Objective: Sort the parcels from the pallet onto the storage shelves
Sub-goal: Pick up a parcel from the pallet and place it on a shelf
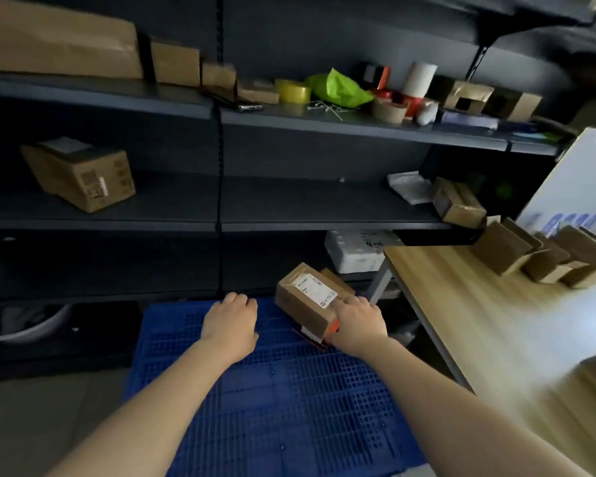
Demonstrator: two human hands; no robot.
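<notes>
A small brown cardboard parcel (307, 299) with a white label on top sits at the far right of the blue plastic pallet (272, 401). My right hand (356, 325) grips its near right end, where a red and white part shows under the box. My left hand (231, 321) hovers over the pallet to the left of the parcel, fingers loosely curled and holding nothing. Dark storage shelves (186, 222) stand behind the pallet; the middle shelf holds a brown box (80, 179) at the left and another box (458, 204) at the right.
The upper shelf carries several cardboard boxes (59, 39), tape rolls (293, 91), a green bag (341, 86) and a white roll (418, 79). A wooden table (479, 304) on the right holds several small boxes (544, 259). A white foam box (355, 251) sits low behind the parcel.
</notes>
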